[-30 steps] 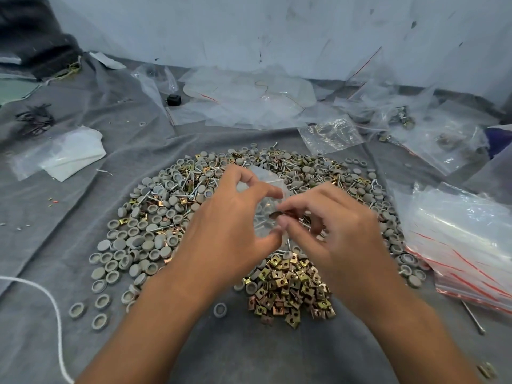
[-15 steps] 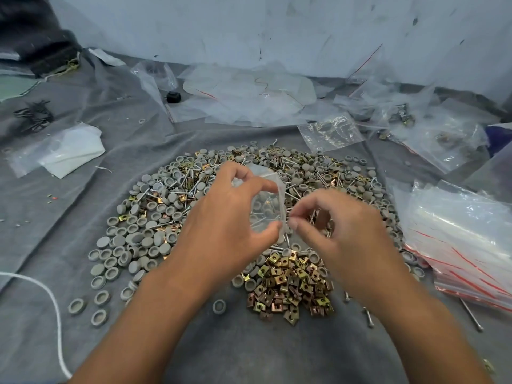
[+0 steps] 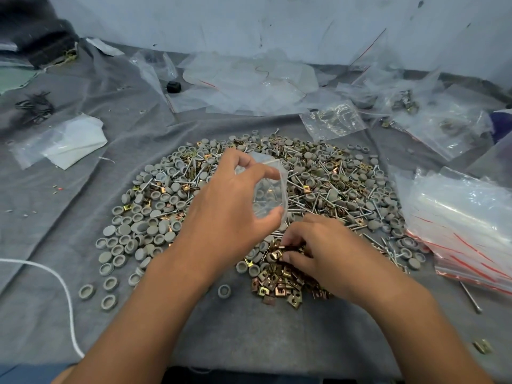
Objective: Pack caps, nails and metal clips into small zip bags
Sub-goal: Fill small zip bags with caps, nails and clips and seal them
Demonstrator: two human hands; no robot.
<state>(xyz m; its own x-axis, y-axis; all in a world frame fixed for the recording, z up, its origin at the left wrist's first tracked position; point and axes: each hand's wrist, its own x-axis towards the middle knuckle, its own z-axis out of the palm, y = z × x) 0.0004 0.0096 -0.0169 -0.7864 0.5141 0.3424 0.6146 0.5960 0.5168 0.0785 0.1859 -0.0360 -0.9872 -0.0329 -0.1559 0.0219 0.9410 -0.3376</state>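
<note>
The right hand (image 3: 327, 256) has dropped from the bag's mouth to the clip pile, while the left hand (image 3: 230, 214) still holds the bag up.

The right hand's curled fingers pinch among the brass-coloured square metal clips (image 3: 279, 284); whether one is caught, I cannot tell. The left hand grips the small clear plastic zip bag (image 3: 270, 195) above the heap of grey round caps (image 3: 144, 225) and silver nails (image 3: 318, 200) on the grey cloth desk (image 3: 221, 333). Most loose parts remain unpacked; a stack of red-striped empty bags (image 3: 465, 225) waits beside.
</note>
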